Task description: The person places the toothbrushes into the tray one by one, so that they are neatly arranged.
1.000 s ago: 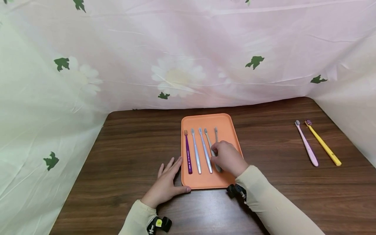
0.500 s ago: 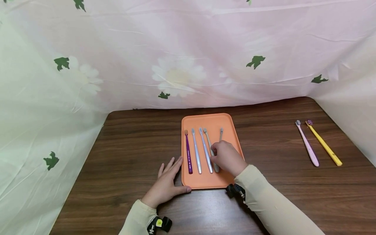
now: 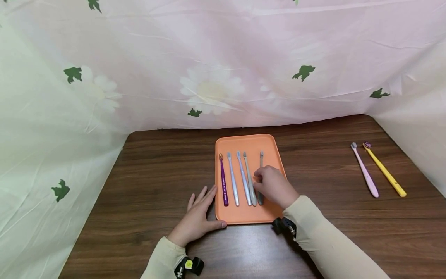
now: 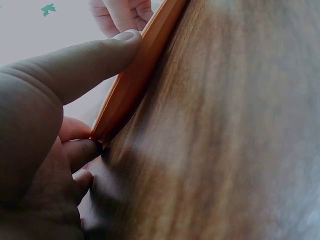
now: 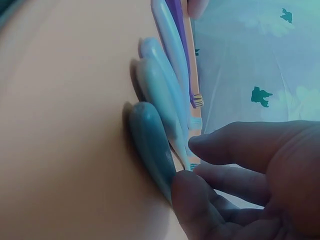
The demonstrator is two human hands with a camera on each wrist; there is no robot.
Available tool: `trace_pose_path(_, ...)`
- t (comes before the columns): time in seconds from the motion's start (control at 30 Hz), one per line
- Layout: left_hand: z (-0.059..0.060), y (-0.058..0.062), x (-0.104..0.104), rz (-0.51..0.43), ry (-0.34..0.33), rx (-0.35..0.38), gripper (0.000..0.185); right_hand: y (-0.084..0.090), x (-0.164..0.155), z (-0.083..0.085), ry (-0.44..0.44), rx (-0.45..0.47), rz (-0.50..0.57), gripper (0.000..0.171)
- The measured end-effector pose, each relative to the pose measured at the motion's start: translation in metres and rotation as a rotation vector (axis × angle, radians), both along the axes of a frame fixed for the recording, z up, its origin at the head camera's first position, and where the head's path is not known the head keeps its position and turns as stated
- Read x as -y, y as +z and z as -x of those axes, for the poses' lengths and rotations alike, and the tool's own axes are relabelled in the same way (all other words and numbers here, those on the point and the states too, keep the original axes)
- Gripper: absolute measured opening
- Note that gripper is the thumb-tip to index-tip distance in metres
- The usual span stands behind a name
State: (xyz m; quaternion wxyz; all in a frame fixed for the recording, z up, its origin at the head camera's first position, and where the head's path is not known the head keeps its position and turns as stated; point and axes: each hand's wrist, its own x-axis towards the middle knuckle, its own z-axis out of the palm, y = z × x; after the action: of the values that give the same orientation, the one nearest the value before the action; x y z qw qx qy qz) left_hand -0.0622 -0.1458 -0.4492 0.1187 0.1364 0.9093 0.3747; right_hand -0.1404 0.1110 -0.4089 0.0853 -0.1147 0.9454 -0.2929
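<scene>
Head view: five toothbrushes (image 3: 244, 178) on one orange tray (image 3: 249, 142), right hand (image 3: 275, 186) pinching the grey toothbrush (image 3: 261, 162), left hand (image 3: 196, 219) flat.

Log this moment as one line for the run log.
left hand: steadies orange plastic tray | right hand: touches dark grey toothbrush | on tray: five toothbrushes

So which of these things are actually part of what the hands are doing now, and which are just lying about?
In hand:
- orange tray, steadied by the left hand
- five toothbrushes in it; the right hand touches the dark grey toothbrush

Lying about:
- pink toothbrush and yellow toothbrush, on the table to the right
- floral curtain
</scene>
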Motion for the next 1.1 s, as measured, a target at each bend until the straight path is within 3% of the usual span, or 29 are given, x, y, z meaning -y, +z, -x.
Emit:
trace_pose_path(0.17,-0.0001,0.0001,-0.0003,0.004,0.002,0.004,0.105,0.0009,-0.0042,-0.0011,0.005,-0.003,-0.020,0.026)
trace_pose_path(0.8,0.0011,-0.0001,-0.0003,0.010,0.009,0.017,0.105,-0.0008,-0.0034,0.0026,0.033,-0.009,-0.066,0.024)
trace_pose_path(1.03,0.0007,0.0007,-0.0006,0.005,0.007,0.017,0.105,0.0000,-0.0026,0.0051,0.055,-0.010,-0.054,0.008)
trace_pose_path(1.1,0.0006,0.0008,-0.0005,0.005,0.006,0.015,0.105,-0.0001,-0.0024,0.0061,0.060,-0.011,-0.046,0.011)
